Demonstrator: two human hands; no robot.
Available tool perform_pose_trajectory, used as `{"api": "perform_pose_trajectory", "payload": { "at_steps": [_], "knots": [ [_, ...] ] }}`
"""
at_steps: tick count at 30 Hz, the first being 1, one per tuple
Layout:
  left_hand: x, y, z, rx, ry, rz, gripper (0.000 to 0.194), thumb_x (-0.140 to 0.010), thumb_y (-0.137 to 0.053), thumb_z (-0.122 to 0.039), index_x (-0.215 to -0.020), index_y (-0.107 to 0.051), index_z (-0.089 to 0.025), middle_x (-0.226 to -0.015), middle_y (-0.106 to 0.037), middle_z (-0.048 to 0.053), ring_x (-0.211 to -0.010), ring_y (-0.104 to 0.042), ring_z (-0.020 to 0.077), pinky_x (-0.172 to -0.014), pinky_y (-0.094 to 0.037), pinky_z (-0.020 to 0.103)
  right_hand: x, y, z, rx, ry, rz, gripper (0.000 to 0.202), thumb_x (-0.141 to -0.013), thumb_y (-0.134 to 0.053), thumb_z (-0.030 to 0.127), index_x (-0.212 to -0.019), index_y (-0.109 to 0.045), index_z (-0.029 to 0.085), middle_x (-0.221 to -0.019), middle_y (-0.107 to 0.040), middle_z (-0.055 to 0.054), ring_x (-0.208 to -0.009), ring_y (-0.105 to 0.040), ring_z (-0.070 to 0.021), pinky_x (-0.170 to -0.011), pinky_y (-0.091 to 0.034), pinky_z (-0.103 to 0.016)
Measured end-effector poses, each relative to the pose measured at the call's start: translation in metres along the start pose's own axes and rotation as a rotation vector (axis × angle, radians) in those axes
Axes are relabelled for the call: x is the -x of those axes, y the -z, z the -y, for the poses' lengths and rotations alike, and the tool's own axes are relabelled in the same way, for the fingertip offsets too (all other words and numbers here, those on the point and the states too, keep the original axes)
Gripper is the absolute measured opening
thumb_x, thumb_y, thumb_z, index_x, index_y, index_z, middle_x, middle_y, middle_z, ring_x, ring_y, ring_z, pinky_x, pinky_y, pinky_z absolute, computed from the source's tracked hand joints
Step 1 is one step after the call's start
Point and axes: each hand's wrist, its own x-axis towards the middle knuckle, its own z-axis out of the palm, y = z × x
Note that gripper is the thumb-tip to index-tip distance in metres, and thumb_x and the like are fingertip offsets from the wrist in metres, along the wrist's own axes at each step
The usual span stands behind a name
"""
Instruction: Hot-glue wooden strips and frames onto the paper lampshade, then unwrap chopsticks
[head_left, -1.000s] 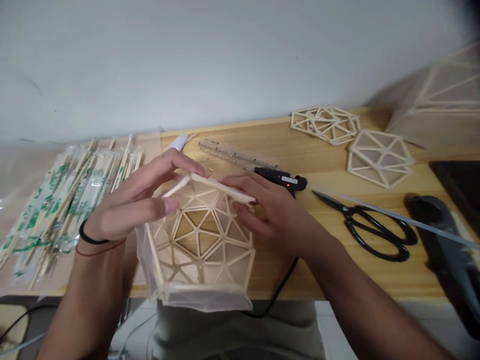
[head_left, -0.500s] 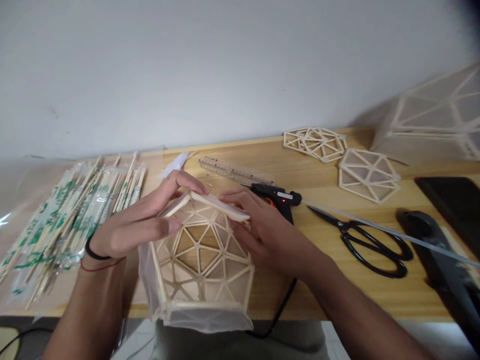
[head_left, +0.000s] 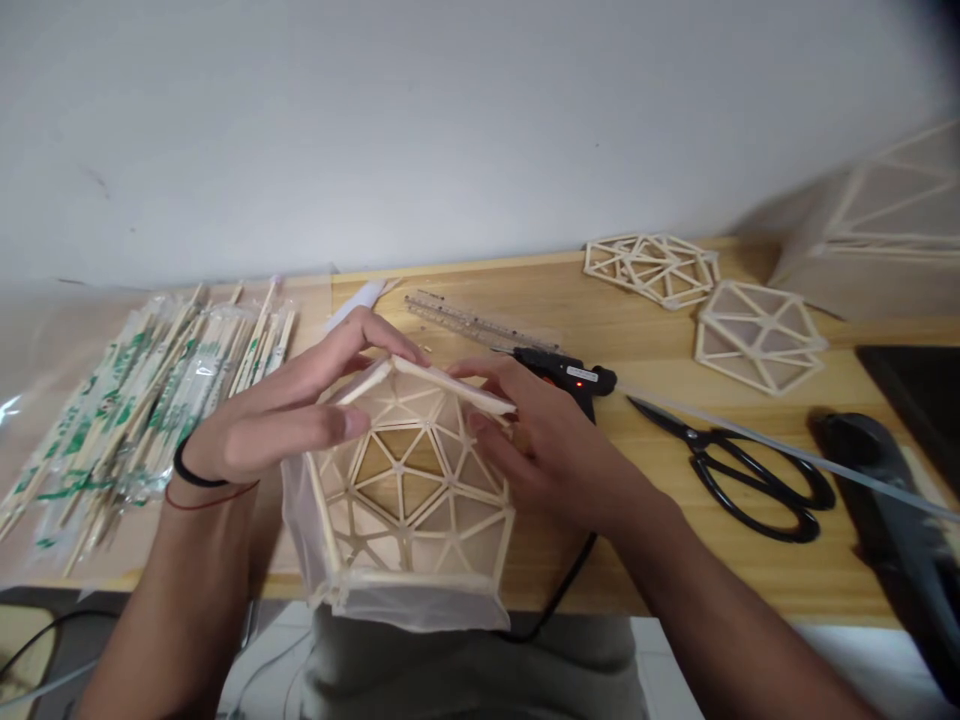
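Note:
A hollow frame of thin wooden sticks (head_left: 401, 522), in triangles and covered with translucent white fabric, sits at the table's front edge. My left hand (head_left: 307, 400) grips its upper left rim, thumb inside and fingers over the outer side. On the upper right rim, my right hand (head_left: 540, 435) pinches a fabric-covered panel between thumb and fingers. The two rim panels meet at a peak between my hands. Right behind my right hand lies a black glue gun (head_left: 566, 375) with a small red light on.
Paper-wrapped chopsticks (head_left: 165, 410) lie in a heap at left. A clear ruler (head_left: 480, 322) is at the back. Two stick panels, one bare (head_left: 652, 270) and one covered (head_left: 761, 335), lie back right. Black scissors (head_left: 739, 465) and a larger covered frame (head_left: 885, 230) are at right.
The view has shifted slightly, so the table's things appear higher, those at right also further right. Both hands keep their hold on the frame's rim, with little visible change.

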Motion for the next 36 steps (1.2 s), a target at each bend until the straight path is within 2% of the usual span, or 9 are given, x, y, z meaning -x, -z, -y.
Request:
{"api": "perform_pose_trajectory", "payload": {
  "at_steps": [5,12,18,23,30,36],
  "knots": [
    [-0.0003,-0.0007,-0.0011,0.023,0.004,-0.008,0.044,-0.091,-0.067,-0.042,-0.132,-0.061,-0.027,-0.137,-0.065,0.011,-0.134,-0.056,0.0394,-0.097,-0.051,0.055,-0.0011,0.0018,0.0009,0.002,0.012,-0.002,0.03,-0.098,-0.055,0.016,-0.128,-0.055,0.022,-0.119,-0.074,-0.011,-0.099,-0.071,-0.0263,-0.085,-0.054,-0.04],
    [-0.0004,0.0,-0.0017,0.035,0.023,0.004,0.046,-0.091,-0.066,-0.042,-0.134,-0.059,-0.028,-0.14,-0.064,0.009,-0.137,-0.055,0.0397,-0.093,-0.052,0.049,-0.0009,0.0011,0.0012,-0.007,-0.004,-0.023,0.03,-0.098,-0.057,0.018,-0.128,-0.056,0.023,-0.119,-0.075,-0.011,-0.094,-0.072,-0.0257,-0.084,-0.057,-0.04],
    [-0.0003,-0.0009,-0.0023,0.052,0.031,-0.012,0.046,-0.09,-0.068,-0.041,-0.133,-0.061,-0.028,-0.139,-0.065,0.009,-0.136,-0.054,0.04,-0.092,-0.052,0.049,-0.0016,0.002,0.0017,-0.091,-0.063,0.004,0.03,-0.099,-0.058,0.021,-0.129,-0.056,0.021,-0.122,-0.074,-0.01,-0.087,-0.072,-0.0214,-0.072,-0.058,-0.035],
    [-0.0017,-0.0004,-0.0038,0.027,0.022,-0.001,0.045,-0.091,-0.066,-0.042,-0.133,-0.061,-0.027,-0.134,-0.065,0.01,-0.132,-0.055,0.0395,-0.096,-0.05,0.051,-0.0031,0.0035,0.0017,-0.082,-0.067,0.001,0.029,-0.098,-0.058,0.02,-0.127,-0.062,0.019,-0.122,-0.075,-0.011,-0.094,-0.074,-0.0232,-0.076,-0.061,-0.036],
    [-0.0017,-0.0016,-0.0038,0.027,0.014,-0.018,0.044,-0.092,-0.066,-0.041,-0.132,-0.062,-0.025,-0.134,-0.064,0.011,-0.131,-0.056,0.0394,-0.098,-0.049,0.053,-0.0044,0.0015,0.003,-0.189,-0.187,0.026,0.03,-0.098,-0.062,0.026,-0.127,-0.066,0.02,-0.125,-0.078,-0.012,-0.107,-0.076,-0.0268,-0.075,-0.063,-0.035],
    [-0.001,-0.0014,-0.0025,0.037,0.006,-0.025,0.042,-0.091,-0.068,-0.041,-0.131,-0.064,-0.027,-0.135,-0.064,0.01,-0.131,-0.057,0.0392,-0.099,-0.048,0.054,-0.0049,-0.0012,0.0026,-0.206,-0.21,0.004,0.033,-0.096,-0.06,0.027,-0.126,-0.068,0.017,-0.123,-0.08,-0.013,-0.103,-0.077,-0.0273,-0.074,-0.062,-0.036]
  ]
}}
